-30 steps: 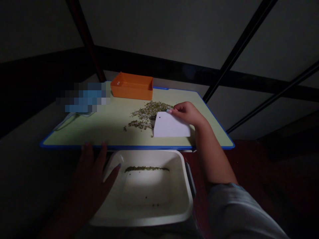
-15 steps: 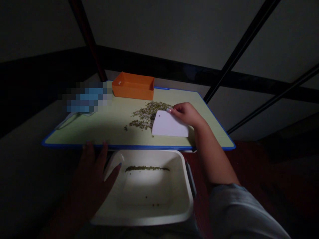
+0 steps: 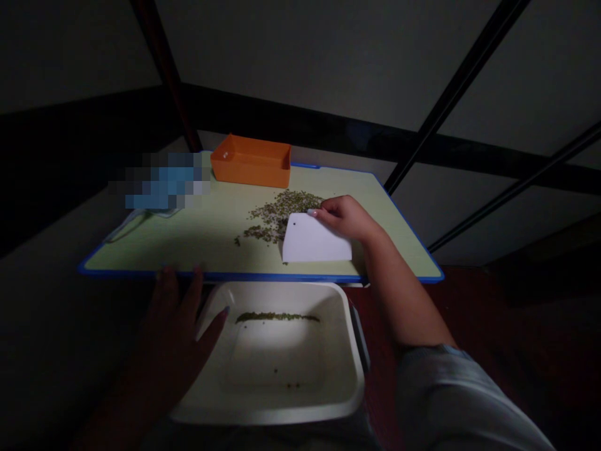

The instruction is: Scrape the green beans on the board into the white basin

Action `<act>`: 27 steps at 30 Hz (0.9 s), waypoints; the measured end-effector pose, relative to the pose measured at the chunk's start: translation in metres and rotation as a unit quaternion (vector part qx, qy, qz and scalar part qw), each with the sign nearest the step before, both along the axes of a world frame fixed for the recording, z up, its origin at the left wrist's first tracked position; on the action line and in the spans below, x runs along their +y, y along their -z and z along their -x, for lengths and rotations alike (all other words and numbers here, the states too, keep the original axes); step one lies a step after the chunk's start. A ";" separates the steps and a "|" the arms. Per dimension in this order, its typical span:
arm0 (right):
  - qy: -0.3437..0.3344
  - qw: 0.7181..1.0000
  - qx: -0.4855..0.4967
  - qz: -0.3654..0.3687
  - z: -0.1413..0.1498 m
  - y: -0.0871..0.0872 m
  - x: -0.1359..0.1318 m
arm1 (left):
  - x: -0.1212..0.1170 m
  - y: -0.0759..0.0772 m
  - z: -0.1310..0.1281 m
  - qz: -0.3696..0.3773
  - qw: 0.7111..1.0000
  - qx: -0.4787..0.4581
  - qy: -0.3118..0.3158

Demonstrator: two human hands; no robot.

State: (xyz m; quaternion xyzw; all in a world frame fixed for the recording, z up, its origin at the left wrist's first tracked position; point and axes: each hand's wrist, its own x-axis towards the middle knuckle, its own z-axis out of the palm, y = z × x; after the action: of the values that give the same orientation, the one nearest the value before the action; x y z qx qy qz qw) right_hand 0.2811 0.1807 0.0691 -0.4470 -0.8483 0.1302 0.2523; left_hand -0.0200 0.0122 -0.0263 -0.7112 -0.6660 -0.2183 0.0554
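Observation:
My right hand [image 3: 345,216] grips the top edge of a white dough scraper [image 3: 317,239], which stands on the pale green tabletop [image 3: 197,235]. Small green beans or seeds [image 3: 286,210] lie scattered behind and to the left of the scraper, which hides some of them. Below the table's front edge is a white plastic basin [image 3: 277,410], with a thin line of the same green grains along its far inner side and a few loose ones on its floor. In shadow, my left hand [image 3: 176,332] has its fingers spread at the basin's left rim, holding nothing.
An orange open box [image 3: 251,176] sits at the back of the table. A blurred blue item [image 3: 164,185] with a pale strap lies at the back left. Blue edging [image 3: 263,275] borders the tabletop. Wall panels stand behind.
My right hand has drawn the scraper slightly toward the table's front edge and a little left. My left hand and the basin stay where they were.

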 end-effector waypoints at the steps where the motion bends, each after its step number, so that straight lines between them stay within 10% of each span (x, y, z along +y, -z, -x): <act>1: -0.002 1.000 -0.003 0.001 0.001 0.001 0.000 | 0.000 0.000 0.000 -0.001 1.000 0.002 0.000; 27: -0.083 0.996 -0.008 0.045 0.013 0.002 -0.005 | 0.000 -0.002 0.000 0.031 0.999 -0.014 -0.001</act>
State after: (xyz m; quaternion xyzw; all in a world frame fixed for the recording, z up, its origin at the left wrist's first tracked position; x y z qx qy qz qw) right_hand 0.2677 0.1753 0.0675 -0.3872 -0.8777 0.1852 0.2131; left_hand -0.0202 0.0124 -0.0241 -0.7090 -0.6735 -0.2076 0.0244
